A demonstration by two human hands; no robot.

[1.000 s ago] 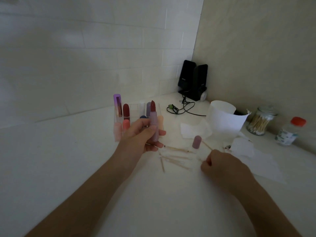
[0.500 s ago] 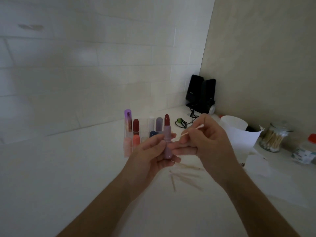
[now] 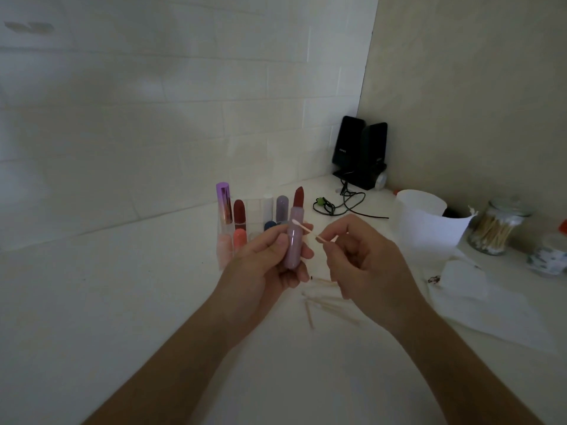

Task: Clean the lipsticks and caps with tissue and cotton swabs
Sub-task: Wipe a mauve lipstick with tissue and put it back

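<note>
Lipstick (image 3: 294,237) above white counter (image 3: 122,302), perhaps tiled wall (image 3: 184,118) behind

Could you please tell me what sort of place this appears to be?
Most likely a home vanity or desk corner: a white counter meets a tiled wall, a row of lipsticks stands at the back, a glass jar of cotton swabs sits at the right, and black speakers fill the corner.

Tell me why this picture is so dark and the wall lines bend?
Head view: dim light greys everything; the wide lens bows the wall lines; the lipstick in the left hand and cotton swab in the right hand look sharp; the jar looks softer.
</note>
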